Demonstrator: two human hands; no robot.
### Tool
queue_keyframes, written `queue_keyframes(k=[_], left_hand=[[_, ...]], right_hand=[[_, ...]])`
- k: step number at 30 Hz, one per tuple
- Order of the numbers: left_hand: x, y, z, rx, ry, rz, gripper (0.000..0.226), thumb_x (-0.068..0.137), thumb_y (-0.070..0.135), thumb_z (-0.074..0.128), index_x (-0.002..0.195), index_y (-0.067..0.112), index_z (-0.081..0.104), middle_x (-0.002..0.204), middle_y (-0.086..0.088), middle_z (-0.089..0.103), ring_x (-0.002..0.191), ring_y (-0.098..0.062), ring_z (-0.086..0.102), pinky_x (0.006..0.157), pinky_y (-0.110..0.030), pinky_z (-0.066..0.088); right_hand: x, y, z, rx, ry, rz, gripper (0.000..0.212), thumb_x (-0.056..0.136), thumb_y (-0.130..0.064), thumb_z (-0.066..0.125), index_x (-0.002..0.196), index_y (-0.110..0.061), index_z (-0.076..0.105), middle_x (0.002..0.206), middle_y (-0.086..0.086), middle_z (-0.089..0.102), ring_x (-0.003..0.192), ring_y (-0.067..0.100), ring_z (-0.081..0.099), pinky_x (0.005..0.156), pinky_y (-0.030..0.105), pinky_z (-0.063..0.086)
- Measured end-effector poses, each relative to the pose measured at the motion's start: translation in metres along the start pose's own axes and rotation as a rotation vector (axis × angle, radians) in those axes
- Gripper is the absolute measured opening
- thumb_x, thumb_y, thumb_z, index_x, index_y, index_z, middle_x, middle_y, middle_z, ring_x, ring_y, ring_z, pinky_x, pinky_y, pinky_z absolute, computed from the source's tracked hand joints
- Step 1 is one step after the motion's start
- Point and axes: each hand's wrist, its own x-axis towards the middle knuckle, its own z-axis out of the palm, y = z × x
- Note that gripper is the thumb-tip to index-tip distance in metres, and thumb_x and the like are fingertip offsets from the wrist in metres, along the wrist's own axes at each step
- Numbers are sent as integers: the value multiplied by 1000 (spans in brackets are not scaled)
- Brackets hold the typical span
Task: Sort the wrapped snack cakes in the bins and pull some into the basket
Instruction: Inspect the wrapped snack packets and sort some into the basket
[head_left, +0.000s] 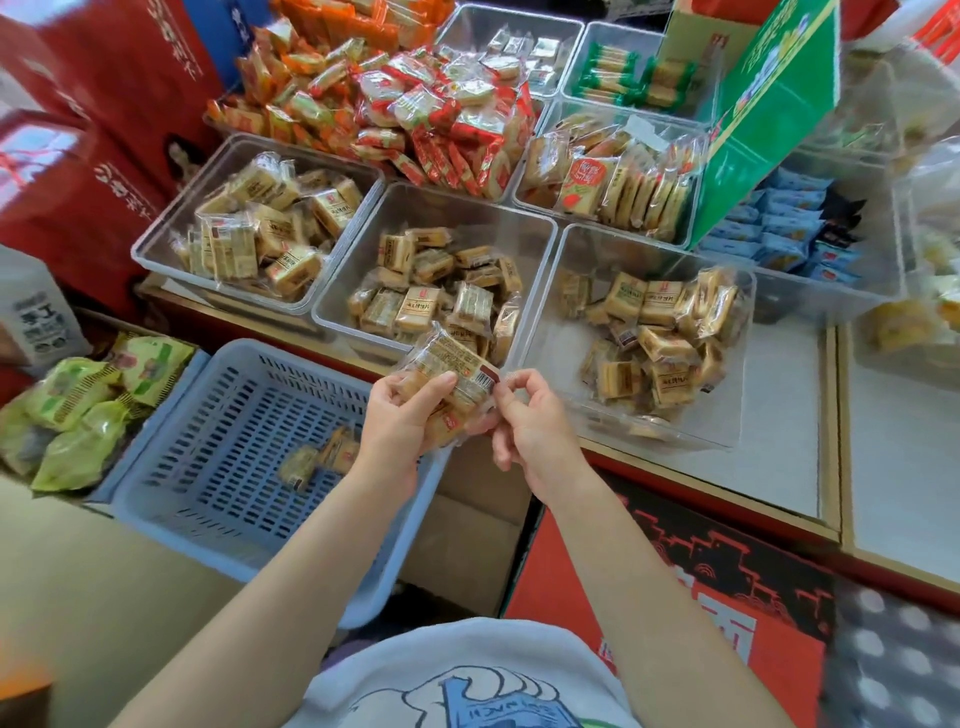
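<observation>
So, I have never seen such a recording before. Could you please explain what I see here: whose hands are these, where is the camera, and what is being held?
There is no robot here. A person wears one wide-angle camera on the head, looking forward and down, so you see their own arms. The left hand grips a few wrapped snack cakes, and the right hand pinches the wrapper's edge. On the counter stand clear plastic bins holding more of these cakes. Below on the left is a blue basket with a couple of cakes already inside. Green packets lie beside the basket.
</observation>
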Motion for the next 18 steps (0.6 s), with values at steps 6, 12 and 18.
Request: queue_keyframes(k=[6,12,18], left_hand=[[10,-1,0,9,-9,-52,68,84,28,83,138,5,49,119,-17,73,102,-33,75,87,-49,62],[25,8,-8,-25,-16,-58,87,67,37,95,137,10,50,127,-20,69,104,-34,74,84,-51,62],[29,35,-23,430,-167,71,63,68,36,92,120,27,55,110,-3,73,98,-17,74,77,-34,63]], right_hand=[[3,4,-3,-19,60,-16,14,105,-25,56,96,-15,52,81,15,69,41,19,48,44,22,44],[9,-2,4,-103,142,-16,17,96,-20,70,104,-10,59,100,10,68,76,14,66,65,26,56],[23,-15,18,-102,85,-51,33,93,-34,73,120,-20,60,118,5,69,110,20,68,90,41,60]])
